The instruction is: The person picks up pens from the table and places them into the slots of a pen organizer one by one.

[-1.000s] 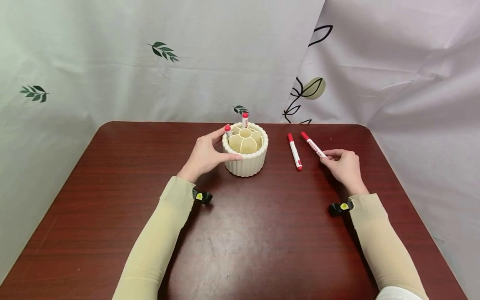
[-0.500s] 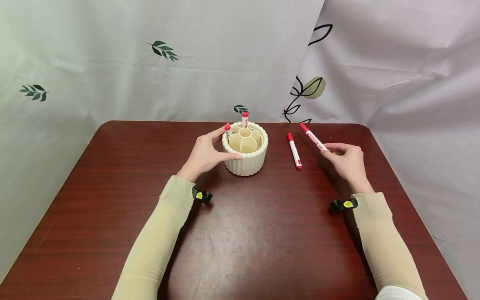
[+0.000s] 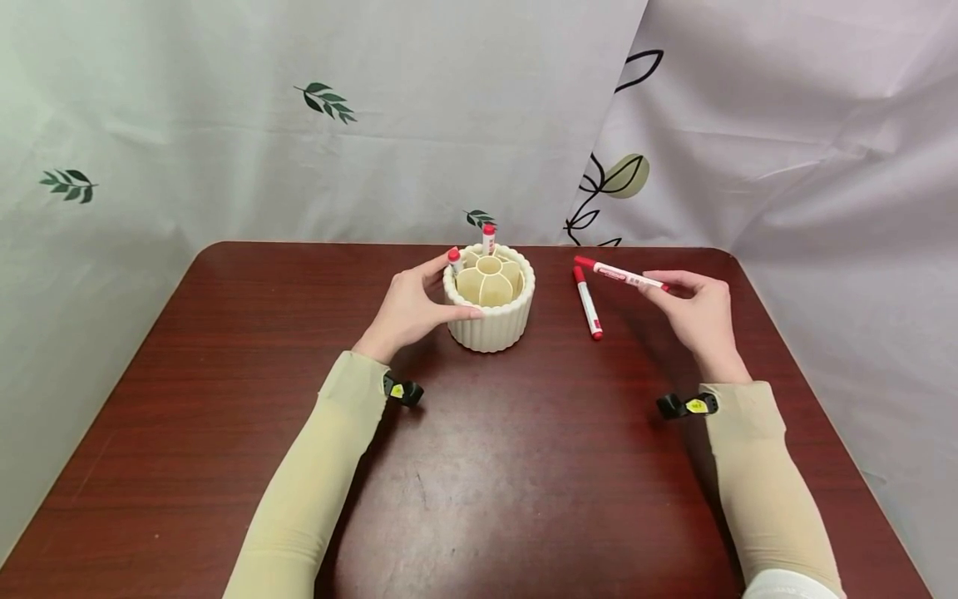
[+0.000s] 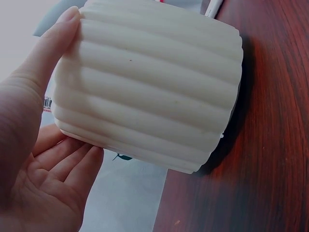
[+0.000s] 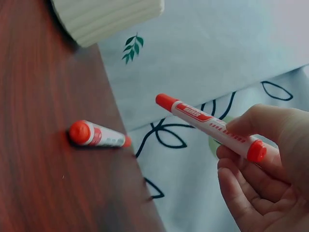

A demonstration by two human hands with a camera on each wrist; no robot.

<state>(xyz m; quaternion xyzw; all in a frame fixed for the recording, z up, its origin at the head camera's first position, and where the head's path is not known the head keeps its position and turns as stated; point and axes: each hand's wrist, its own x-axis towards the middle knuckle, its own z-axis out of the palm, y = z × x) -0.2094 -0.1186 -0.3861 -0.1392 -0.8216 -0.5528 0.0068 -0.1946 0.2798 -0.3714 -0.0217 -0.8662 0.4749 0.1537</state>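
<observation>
A cream ribbed pen holder [image 3: 491,329] with petal-shaped compartments stands at the table's far middle. My left hand [image 3: 404,309] grips its left side, thumb on the near rim and fingers behind; the left wrist view shows the thumb [image 4: 50,46] along the ribbed wall. Two red-capped markers stand in the holder, one at the back [image 3: 489,240] and one at the left [image 3: 455,261]. Raised over the table, my right hand [image 3: 698,314] pinches a red-and-white marker [image 5: 207,123] near its end, cap pointing left. Another marker [image 3: 589,306] lies between the holder and this hand.
The dark red wooden table [image 3: 539,482] ends just behind the holder. A pale curtain [image 3: 419,125] with leaf prints hangs along the back and sides. Each wrist carries a black camera strap.
My right hand has lifted the marker off the table and turned it from steeply slanted to nearly level, cap now farther left. The left hand and the holder have stayed put.
</observation>
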